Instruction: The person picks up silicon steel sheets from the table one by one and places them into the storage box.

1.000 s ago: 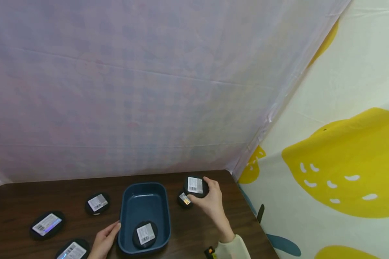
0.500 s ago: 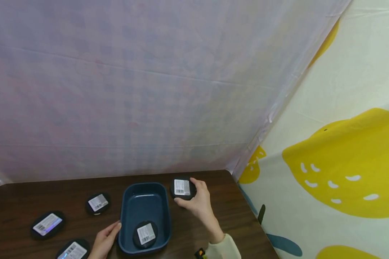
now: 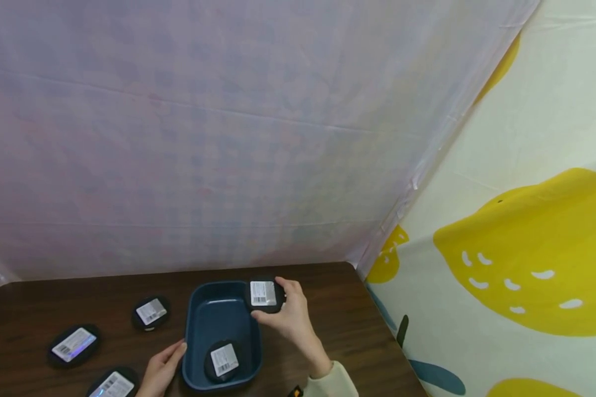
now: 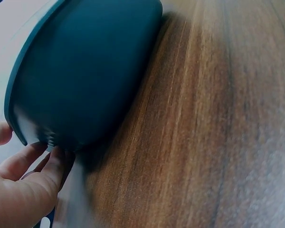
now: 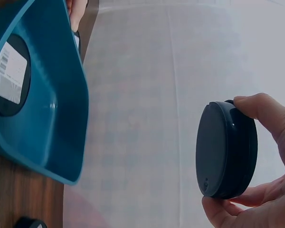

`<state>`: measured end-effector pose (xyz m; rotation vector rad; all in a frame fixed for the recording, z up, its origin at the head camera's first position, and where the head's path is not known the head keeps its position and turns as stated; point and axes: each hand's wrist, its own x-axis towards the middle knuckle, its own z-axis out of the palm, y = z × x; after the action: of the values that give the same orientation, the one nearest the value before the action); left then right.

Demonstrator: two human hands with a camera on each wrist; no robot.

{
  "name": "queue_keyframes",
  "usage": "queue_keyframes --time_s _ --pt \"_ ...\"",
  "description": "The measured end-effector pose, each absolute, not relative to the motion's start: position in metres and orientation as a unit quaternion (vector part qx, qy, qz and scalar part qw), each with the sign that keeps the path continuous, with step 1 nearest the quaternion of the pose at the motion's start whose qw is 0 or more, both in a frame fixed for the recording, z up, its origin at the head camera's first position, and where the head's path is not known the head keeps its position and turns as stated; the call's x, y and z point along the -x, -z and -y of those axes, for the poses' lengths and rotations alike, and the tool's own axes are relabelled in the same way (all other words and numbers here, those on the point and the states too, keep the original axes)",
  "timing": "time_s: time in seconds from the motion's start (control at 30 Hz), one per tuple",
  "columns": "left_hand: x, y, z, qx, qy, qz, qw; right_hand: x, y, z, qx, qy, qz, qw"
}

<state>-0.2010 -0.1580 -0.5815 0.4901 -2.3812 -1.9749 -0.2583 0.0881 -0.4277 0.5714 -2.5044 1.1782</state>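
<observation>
My right hand [image 3: 290, 317] pinches a round black case [image 3: 280, 300] by its edge, with thumb and fingers on opposite sides. A white barcode label faces up on it. In the head view the case overlaps the far right corner of a deep blue tray [image 3: 189, 325]; the right wrist view shows its plain dark underside [image 5: 212, 149], apart from the tray. My left hand [image 3: 161, 366] holds the tray's left rim, thumb on one side and fingers on the other. Inside the tray's near end lies a similar labelled black case [image 3: 223, 361].
Left of the tray on the dark wooden table [image 3: 328, 309] lie an oval labelled black case [image 3: 73, 345], a smaller one [image 3: 150, 312] and one at the bottom edge [image 3: 111, 384]. A small black thing [image 5: 31, 222] shows low in the right wrist view. Curtains hang behind and right.
My right hand has carried the black case leftward to the tray's far right corner. A small black piece seen below it earlier is out of sight in the head view. The left hand stays.
</observation>
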Motion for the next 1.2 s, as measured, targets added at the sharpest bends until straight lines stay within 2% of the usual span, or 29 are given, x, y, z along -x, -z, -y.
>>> queue_keyframes --time_s 0.43,1.2 --pt "0.201 0.584 0.152 -0.143 0.621 0.771 0.017 0.249 0.431 -0.078 -0.198 -0.413 0.880 0.126" --pt "0.198 0.581 0.158 -0.150 0.615 0.774 0.022 0.238 0.433 -0.043 -0.256 -0.409 0.867 0.123"
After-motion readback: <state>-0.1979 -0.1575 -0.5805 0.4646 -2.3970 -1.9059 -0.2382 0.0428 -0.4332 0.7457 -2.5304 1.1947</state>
